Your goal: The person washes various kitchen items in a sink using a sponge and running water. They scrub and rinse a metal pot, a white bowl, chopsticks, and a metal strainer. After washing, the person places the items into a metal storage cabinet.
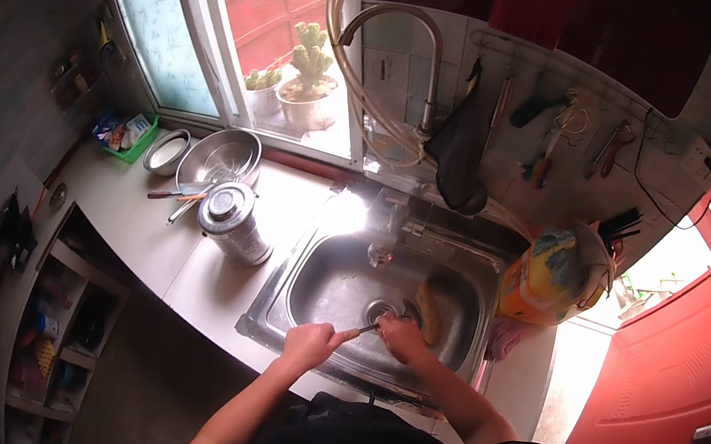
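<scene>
Over the steel sink (329, 295), my left hand (309, 345) is closed around the light wooden handle (347, 335) of a long, thin utensil. My right hand (401, 337) grips the same utensil farther along, where its narrow dark shaft enters the fingers. Just beyond the right hand a dark piece (411, 310) shows, perhaps the utensil's head; its shape is partly hidden. A long yellowish object (428, 313) leans along the right side of the basin, beside the right hand. Its kind cannot be told. The drain (381, 311) lies below and beyond my hands.
A faucet (381, 251) reaches over the basin's back. On the left counter stand a lidded metal canister (234, 223), a steel bowl (232, 155) with utensils on it, a smaller bowl (167, 152) and a green basket (142, 147). A yellow-orange bag (539, 281) stands right of the sink.
</scene>
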Available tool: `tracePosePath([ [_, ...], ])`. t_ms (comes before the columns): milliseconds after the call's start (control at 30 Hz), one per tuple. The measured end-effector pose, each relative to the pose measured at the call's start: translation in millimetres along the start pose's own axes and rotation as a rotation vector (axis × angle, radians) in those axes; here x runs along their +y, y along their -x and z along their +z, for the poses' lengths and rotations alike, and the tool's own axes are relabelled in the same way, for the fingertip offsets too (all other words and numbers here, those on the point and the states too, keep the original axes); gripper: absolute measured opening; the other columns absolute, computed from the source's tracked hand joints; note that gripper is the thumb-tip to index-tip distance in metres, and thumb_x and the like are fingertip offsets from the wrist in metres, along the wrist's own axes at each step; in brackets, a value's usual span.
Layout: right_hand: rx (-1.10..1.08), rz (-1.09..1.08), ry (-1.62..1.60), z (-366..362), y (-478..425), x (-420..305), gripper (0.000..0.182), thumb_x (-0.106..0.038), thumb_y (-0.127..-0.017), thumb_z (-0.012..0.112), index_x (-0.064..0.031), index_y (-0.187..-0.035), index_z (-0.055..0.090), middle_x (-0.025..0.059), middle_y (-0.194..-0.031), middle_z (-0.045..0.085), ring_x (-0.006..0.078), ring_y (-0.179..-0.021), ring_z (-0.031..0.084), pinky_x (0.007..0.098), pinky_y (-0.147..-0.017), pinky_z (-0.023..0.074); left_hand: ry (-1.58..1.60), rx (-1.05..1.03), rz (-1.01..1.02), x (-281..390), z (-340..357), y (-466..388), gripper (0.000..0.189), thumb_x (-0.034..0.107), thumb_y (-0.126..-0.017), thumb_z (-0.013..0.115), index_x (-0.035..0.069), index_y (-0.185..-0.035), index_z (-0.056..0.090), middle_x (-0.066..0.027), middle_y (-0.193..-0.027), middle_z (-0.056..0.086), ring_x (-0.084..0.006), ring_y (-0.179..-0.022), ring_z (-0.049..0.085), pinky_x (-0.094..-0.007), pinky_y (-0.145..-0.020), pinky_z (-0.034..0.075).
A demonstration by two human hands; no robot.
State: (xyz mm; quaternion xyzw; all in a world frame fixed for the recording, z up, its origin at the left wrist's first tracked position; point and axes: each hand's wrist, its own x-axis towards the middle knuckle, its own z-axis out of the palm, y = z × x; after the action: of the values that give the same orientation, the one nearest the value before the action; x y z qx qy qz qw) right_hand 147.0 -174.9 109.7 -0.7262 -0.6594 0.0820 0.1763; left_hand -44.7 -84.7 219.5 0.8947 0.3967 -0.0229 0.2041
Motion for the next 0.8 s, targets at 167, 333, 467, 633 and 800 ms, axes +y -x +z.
tracePosePath([
  [167,0.519,0.140,-0.255,5.2,5.1,-14.8,0.023,-0.022,-0.083,0.052,-0.0077,-0.101,0.053,0.0113,-0.091,0.059,0.0253,-0.080,0.059,0.0363,-0.065,0.0473,-0.022,0.070,-0.023,0.2,-5.8,-0.5,0.044,0.049,-0.079,0.053,0.007,-0.071,0.062,-0.0113,-0.060,0.059,-0.0287,-0.062,0.060,-0.0369,-0.053,0.044],
  [333,0.062,0.937,-1.579,26.6,12.8,12.6,0.037,-0.041,-0.086,0.048,-0.0068,-0.097,0.056,0.0082,-0.083,0.064,0.0122,-0.063,0.053,0.0252,-0.052,0.0447,0.018,0.262,0.301,-7.6,1.7,8.8,0.026,0.031,-0.074,0.063,0.007,-0.074,0.053,-0.0113,-0.063,0.057,-0.0298,-0.061,0.058,-0.0408,-0.050,0.043],
  [467,-0.023,0.934,-2.017,36.0,13.6,25.0,0.039,-0.045,-0.088,0.043,-0.0084,-0.089,0.058,0.0095,-0.086,0.065,0.0099,-0.056,0.049,0.0193,-0.048,0.0411,-0.003,0.254,0.415,-5.8,-5.1,27.4,0.021,0.020,-0.069,0.068,0.008,-0.079,0.054,-0.0082,-0.067,0.056,-0.0281,-0.062,0.056,-0.0388,-0.051,0.042],
  [633,0.181,0.963,-1.819,17.0,13.9,15.6,0.033,-0.034,-0.089,0.042,-0.0058,-0.084,0.057,0.0116,-0.081,0.064,0.0106,-0.055,0.052,0.0228,-0.046,0.0437,-0.044,0.163,0.541,-11.3,6.6,35.8,0.033,0.014,-0.065,0.070,0.009,-0.092,0.052,-0.0093,-0.081,0.054,-0.0305,-0.074,0.053,-0.0401,-0.065,0.041],
  [800,0.611,0.732,-1.436,-58.2,47.2,-1.0,0.027,-0.025,-0.090,0.042,-0.0036,-0.081,0.055,0.0086,-0.067,0.060,0.0112,-0.046,0.051,0.0246,-0.040,0.0428,0.064,0.187,0.453,-43.0,31.3,22.6,0.059,0.024,-0.073,0.067,-0.002,-0.118,0.039,-0.0205,-0.112,0.045,-0.0345,-0.101,0.048,-0.0399,-0.087,0.039],
])
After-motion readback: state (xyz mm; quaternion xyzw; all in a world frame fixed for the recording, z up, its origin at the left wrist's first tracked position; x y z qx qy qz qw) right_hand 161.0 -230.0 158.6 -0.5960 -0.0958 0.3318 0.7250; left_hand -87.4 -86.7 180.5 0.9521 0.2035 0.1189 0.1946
